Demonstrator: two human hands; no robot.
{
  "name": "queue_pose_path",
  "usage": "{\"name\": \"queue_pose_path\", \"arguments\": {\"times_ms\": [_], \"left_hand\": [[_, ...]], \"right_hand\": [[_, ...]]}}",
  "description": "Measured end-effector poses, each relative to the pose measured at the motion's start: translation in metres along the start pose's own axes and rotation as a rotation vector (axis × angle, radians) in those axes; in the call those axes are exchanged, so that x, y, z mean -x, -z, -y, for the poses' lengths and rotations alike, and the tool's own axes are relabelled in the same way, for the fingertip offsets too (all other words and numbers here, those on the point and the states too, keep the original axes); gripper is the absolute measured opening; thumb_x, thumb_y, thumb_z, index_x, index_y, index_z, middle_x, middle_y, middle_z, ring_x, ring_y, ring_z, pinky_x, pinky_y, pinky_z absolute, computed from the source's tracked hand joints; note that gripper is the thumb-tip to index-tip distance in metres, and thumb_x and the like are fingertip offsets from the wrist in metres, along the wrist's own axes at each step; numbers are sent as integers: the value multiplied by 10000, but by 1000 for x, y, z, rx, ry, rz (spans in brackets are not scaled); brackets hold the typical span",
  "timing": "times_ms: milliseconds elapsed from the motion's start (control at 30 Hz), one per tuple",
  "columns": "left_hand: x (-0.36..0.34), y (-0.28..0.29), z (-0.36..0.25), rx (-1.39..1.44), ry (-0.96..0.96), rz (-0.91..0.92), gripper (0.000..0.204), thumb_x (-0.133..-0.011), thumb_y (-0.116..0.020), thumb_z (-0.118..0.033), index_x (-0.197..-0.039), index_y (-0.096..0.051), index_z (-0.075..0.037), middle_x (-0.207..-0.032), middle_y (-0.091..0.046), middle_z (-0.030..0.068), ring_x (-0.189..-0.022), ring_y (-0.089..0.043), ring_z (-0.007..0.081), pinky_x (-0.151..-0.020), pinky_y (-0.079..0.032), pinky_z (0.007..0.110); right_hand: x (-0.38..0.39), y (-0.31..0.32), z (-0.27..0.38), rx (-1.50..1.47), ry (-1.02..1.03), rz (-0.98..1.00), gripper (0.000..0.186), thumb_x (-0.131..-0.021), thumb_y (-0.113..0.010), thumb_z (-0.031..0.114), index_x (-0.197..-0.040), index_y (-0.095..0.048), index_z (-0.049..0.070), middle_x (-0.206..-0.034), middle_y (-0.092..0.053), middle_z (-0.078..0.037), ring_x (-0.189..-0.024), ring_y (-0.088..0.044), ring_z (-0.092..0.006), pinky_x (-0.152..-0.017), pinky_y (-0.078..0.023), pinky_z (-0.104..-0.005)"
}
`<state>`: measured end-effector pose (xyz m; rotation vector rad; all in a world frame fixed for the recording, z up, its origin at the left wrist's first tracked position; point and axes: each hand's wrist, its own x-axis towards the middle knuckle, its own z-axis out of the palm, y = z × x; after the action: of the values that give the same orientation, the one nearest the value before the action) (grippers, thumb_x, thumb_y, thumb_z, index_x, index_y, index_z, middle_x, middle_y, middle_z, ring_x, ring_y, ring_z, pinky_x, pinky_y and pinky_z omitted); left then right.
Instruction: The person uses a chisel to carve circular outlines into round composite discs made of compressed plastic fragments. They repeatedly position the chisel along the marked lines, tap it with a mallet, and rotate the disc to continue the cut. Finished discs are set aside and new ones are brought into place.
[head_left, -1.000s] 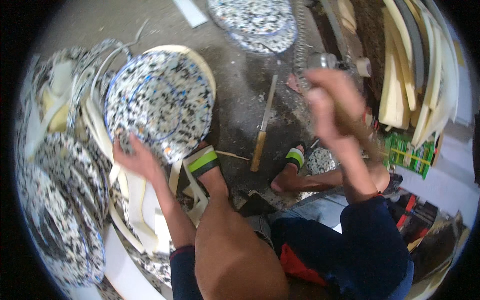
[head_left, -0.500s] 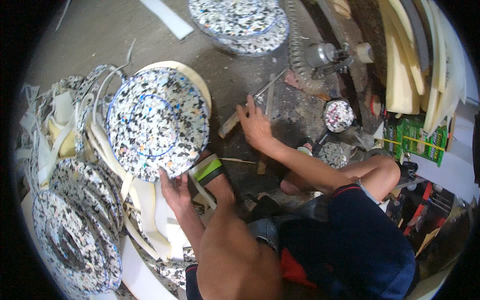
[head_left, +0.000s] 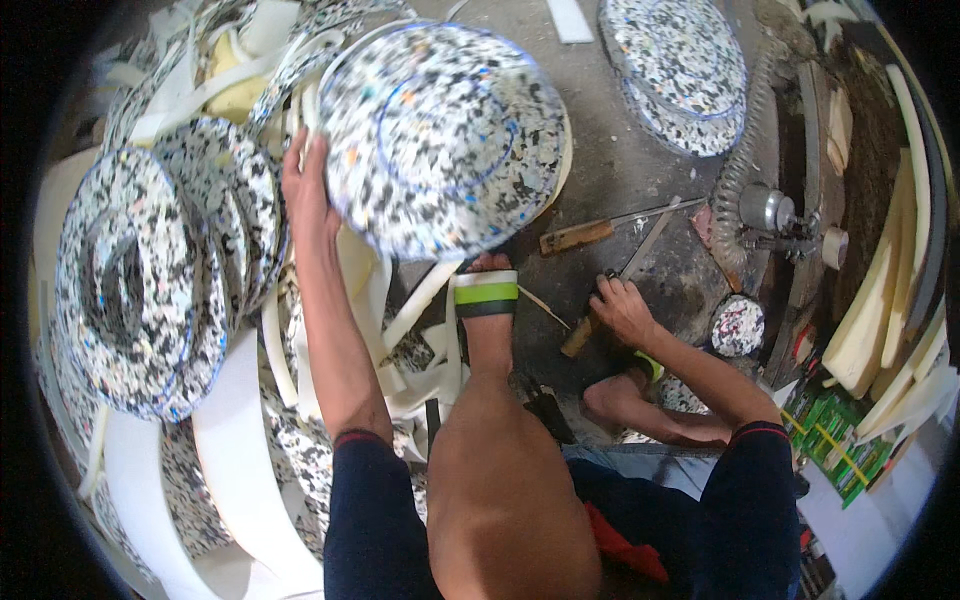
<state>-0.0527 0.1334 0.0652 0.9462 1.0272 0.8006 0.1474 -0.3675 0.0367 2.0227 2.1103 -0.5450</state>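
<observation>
A thick round disc of speckled black-and-white foam (head_left: 445, 140), with blue rings drawn on it, is at upper centre. My left hand (head_left: 310, 190) grips its left edge, the fingers partly hidden at the rim. A paler layer shows under its right side. Low on the floor, my right hand (head_left: 625, 312) is closed round the wooden handle of a long, narrow-bladed knife (head_left: 652, 238), whose blade points away to the upper right. Just beyond it lies another wooden-handled tool (head_left: 578, 237) with a thin metal shaft, untouched.
Cut foam rings (head_left: 150, 280) are stacked at the left among white and cream offcut strips (head_left: 240, 440). Two speckled discs (head_left: 680, 65) lie at the back. To the right are a ribbed hose (head_left: 735, 190), a metal canister (head_left: 765, 210), a small foam round (head_left: 738, 325) and green packets (head_left: 838, 440).
My right hand has left the thin-shafted tool and taken the knife's handle nearer me. My left hand has shifted from the disc's lower edge to its left edge. The view has turned.
</observation>
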Motion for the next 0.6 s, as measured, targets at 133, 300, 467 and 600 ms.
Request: {"name": "queue_pose_path", "arguments": {"times_ms": [133,300,467,600], "left_hand": [[-10,-5,19,-355,-189,-451,672,-897,-822,-315,-1374,-515,46,-1203,-618,112,-976,-600,185,-757,-477,300],[84,-15,69,-451,67,-361,792,-832,-870,-333,-1356,-491,125,-1231,-623,194,-1065,-607,231,-929,-493,342],[94,-31,79,-270,0,-279,861,-752,-928,-238,-1371,-461,137,-1267,-624,236,-1105,-620,277,-1015,-474,357],[89,-36,71,-69,-24,-353,656,-789,-883,-84,-1262,-441,26,-1189,-630,215,-1071,-613,229,-950,-497,329]], "right_hand": [[-11,31,-3,-110,90,12,324,-888,-591,155,-1196,-635,68,-1251,-608,-158,-987,-587,-265,-811,-466,-380],[-15,107,-2,-219,-25,-121,379,-828,-635,100,-1198,-608,21,-1220,-616,-158,-997,-601,-292,-834,-489,-422],[-22,207,-22,-658,-440,-369,418,-751,-747,47,-1154,-646,3,-1178,-639,-185,-1067,-632,-350,-951,-510,-444],[-14,277,-39,-665,-328,-579,361,-795,-740,18,-1148,-671,-11,-1106,-675,-188,-1033,-662,-312,-994,-490,-418]]}}
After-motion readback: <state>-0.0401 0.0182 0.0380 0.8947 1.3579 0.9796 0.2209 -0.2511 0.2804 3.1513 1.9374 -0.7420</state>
